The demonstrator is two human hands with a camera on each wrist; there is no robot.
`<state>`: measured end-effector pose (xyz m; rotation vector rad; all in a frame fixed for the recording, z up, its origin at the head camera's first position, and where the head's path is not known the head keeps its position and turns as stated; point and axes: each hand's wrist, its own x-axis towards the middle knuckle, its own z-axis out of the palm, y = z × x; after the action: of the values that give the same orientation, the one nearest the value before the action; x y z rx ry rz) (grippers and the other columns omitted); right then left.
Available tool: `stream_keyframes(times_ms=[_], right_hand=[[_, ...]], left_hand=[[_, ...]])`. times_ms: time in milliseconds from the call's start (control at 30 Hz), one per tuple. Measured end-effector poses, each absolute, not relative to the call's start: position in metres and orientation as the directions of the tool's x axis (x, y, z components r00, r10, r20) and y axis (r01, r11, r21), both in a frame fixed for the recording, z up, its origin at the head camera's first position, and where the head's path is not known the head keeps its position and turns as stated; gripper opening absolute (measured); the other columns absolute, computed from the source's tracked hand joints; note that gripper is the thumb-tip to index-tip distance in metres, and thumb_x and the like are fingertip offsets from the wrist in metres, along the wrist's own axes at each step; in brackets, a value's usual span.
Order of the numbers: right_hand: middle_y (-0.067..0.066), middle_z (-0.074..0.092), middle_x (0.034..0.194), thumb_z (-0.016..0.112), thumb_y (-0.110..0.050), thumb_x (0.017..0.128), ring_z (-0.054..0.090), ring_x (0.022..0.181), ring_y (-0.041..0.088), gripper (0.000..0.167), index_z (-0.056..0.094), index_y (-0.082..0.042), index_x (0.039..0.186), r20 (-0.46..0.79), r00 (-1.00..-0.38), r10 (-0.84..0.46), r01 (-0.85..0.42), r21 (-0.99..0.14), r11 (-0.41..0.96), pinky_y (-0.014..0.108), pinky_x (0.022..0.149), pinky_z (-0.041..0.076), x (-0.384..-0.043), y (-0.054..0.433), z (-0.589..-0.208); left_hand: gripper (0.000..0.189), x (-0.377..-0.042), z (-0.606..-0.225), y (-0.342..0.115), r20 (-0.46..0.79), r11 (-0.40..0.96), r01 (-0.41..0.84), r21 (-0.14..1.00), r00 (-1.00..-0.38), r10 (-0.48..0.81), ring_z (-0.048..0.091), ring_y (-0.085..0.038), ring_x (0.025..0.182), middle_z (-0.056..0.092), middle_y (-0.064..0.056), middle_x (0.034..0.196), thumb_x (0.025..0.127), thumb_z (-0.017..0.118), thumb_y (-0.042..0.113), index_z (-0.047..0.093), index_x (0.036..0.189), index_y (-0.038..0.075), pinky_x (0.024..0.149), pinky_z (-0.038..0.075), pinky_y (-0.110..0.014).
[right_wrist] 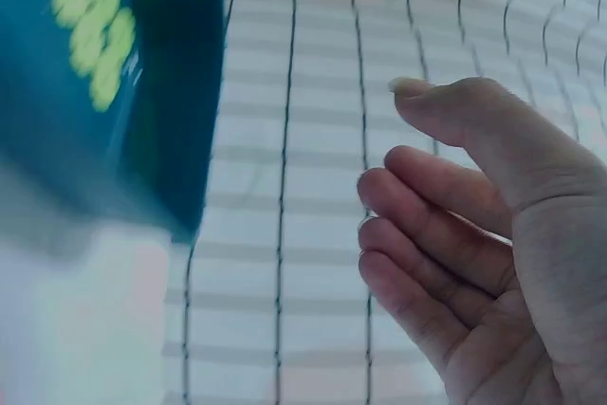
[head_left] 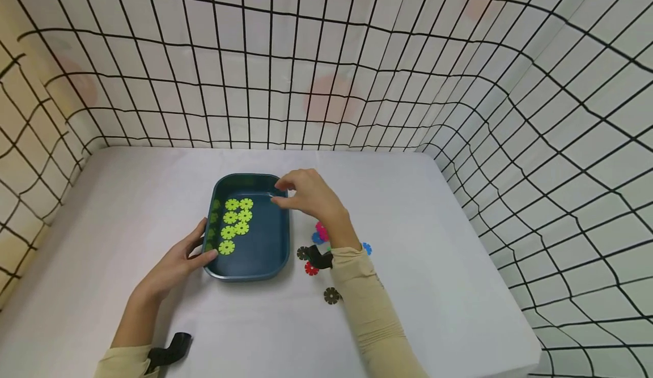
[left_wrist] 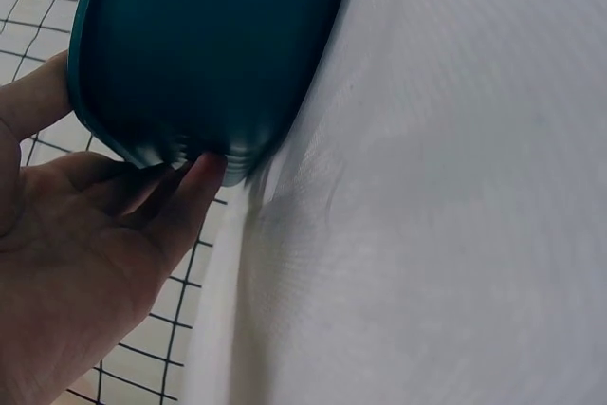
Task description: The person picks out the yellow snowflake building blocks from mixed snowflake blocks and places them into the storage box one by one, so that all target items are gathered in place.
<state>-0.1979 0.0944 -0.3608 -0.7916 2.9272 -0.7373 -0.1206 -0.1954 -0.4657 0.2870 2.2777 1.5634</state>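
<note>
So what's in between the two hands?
The blue tray, with yellow flower shapes in it, lies between the left hand and right hand; the head view shows it.

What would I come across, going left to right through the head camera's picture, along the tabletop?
Left hand → yellow-green flower pieces inside the blue tray → right hand → lone blue flower piece beside the right sleeve.

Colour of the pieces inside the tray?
The pieces are bright yellow-green; clearest in the head view.
</note>
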Motion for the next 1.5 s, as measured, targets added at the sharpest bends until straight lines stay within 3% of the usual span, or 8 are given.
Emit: stream_keyframes(times_ms=[233, 567, 933, 1500], right_hand=[[0.003, 0.072, 0.109, 0.076, -0.028, 0.085, 0.064, 0.102, 0.019, 0.033, 0.072, -0.010, 0.113, 0.102, -0.942, -0.320, -0.325, -0.520, 0.790, 0.031, 0.092, 0.056, -0.183, 0.141, -0.383], [0.007, 0.072, 0.108, 0.077, -0.024, 0.084, 0.064, 0.102, 0.026, 0.033, 0.072, -0.006, 0.111, 0.100, -0.969, -0.225, -0.241, -0.573, 0.783, 0.041, 0.092, 0.056, -0.163, 0.179, -0.408], [0.006, 0.073, 0.109, 0.077, -0.026, 0.083, 0.064, 0.104, 0.024, 0.033, 0.073, -0.008, 0.110, 0.052, -0.995, -0.082, -0.097, -0.586, 0.804, 0.039, 0.091, 0.056, -0.142, 0.215, -0.443], [0.004, 0.073, 0.105, 0.077, -0.023, 0.084, 0.064, 0.101, 0.020, 0.021, 0.075, -0.011, 0.101, -0.006, -0.979, -0.202, -0.170, -0.519, 0.838, 0.038, 0.094, 0.054, -0.146, 0.223, -0.476]], left_hand=[[0.088, -0.120, -0.463, -0.197, -0.185, 0.377, -0.036, 0.925, -0.912, 0.367, 0.010, -0.058, 0.143, 0.001, -0.024, 0.163, 0.096, 0.060, 0.024, -0.002, 0.157, 0.010, 0.109, 0.018, -0.073], [0.087, -0.119, -0.465, -0.193, -0.178, 0.345, -0.038, 0.938, -0.906, 0.385, 0.003, -0.055, 0.145, -0.002, -0.024, 0.163, 0.097, 0.060, 0.021, -0.003, 0.156, 0.007, 0.110, 0.016, -0.073], [0.088, -0.118, -0.465, -0.191, -0.195, 0.353, -0.053, 0.934, -0.904, 0.380, 0.002, -0.055, 0.145, -0.003, -0.022, 0.163, 0.097, 0.060, 0.023, -0.003, 0.156, 0.008, 0.110, 0.016, -0.073], [0.089, -0.118, -0.462, -0.191, -0.206, 0.365, -0.062, 0.929, -0.906, 0.371, 0.001, -0.055, 0.146, -0.003, -0.022, 0.163, 0.096, 0.060, 0.026, -0.003, 0.156, 0.008, 0.110, 0.015, -0.073]])
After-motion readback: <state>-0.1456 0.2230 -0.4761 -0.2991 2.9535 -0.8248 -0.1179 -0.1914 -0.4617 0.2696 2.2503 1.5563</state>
